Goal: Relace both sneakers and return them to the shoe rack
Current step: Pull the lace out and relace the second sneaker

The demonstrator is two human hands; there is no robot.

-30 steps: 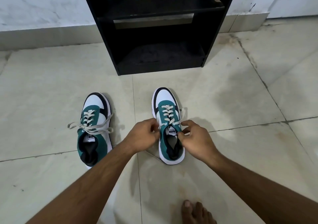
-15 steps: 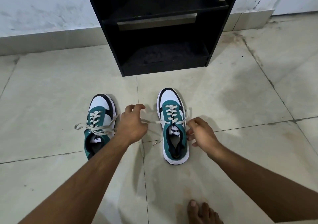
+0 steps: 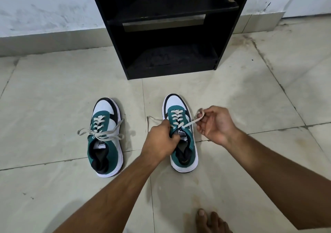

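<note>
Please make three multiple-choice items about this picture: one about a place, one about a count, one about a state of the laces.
1. Where does the black shoe rack stand?
A. against the wall, beyond the sneakers
B. behind the person
C. on top of a table

2. How many sneakers are on the floor?
A. one
B. two
C. three

3. What is the state of the lace on the right sneaker?
A. tied in a bow
B. removed completely
C. untied, one end held by the right hand

Answers:
1 A: the rack stands at the wall past both toes.
2 B: the left sneaker and right sneaker lie side by side.
3 C: the lace end runs from an eyelet to the right hand, while the left hand grips the sneaker's collar.
</note>
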